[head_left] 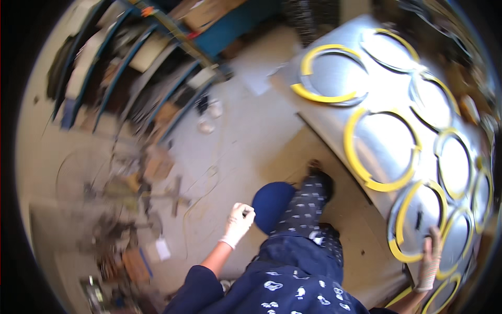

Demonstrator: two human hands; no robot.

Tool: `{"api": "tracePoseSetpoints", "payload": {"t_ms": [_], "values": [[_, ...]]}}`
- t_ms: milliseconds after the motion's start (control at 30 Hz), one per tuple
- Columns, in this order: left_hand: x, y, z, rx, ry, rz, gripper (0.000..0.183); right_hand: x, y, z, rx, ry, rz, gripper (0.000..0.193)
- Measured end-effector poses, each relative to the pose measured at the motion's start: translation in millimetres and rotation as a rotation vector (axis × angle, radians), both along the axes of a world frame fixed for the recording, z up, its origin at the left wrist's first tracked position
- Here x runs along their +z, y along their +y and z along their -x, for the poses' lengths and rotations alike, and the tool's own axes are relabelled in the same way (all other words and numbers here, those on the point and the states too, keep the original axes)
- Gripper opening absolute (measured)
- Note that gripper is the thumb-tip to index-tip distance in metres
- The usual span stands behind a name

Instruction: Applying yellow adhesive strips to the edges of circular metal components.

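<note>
My left hand (239,224), in a pale glove, hangs over the floor with its fingers curled. Whether anything small is inside them I cannot make out. My right hand (430,261), also gloved, is at the near part of a shiny metal tabletop (328,121). Its fingers are stretched out beside a yellow and grey ring (400,230), and it grips nothing. A small dark piece (419,220) lies within that ring. Farther up the table are a mostly yellow ring (355,154) and another yellow and grey ring (327,98), among several others.
A round blue stool seat (273,206) is beside my legs. Blue shelving (117,65) with boxes and stacked material stands at the far left. A fan (86,180) and a brown carton (158,162) are on the left. A cord (201,196) runs across the floor.
</note>
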State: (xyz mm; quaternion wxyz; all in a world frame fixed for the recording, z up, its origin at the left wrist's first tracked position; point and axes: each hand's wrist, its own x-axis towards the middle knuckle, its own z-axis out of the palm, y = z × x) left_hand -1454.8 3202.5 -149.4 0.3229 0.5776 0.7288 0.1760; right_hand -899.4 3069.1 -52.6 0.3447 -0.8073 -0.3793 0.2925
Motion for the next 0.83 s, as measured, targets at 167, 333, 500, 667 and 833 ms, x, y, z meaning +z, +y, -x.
{"api": "tracePoseSetpoints", "payload": {"t_ms": [167, 333, 500, 667, 833], "values": [[-56.7, 151.0, -102.8, -0.915, 0.448, 0.366, 0.031, 26.3, 10.2, 71.1, 0.596, 0.478, 0.358, 0.041], [-199.2, 215.9, -163.3, -1.345, 0.531, 0.386, 0.042, -153.0, 81.2, 168.8, 0.136, 0.783, 0.487, 0.045], [-347.0, 233.7, -143.0, -1.626, 0.589, 0.625, 0.052, -394.3, 174.0, 264.4, 0.276, 0.247, 0.849, 0.074], [-410.6, 248.6, -76.2, -1.897, 0.667, 0.871, 0.082, -485.6, 238.4, 376.0, 0.625, 0.395, 1.012, 0.100], [-407.2, 275.5, -74.4, -1.917, 0.559, 0.983, 0.081, -494.9, 264.7, 381.1, 0.840, 0.432, 1.079, 0.101]]}}
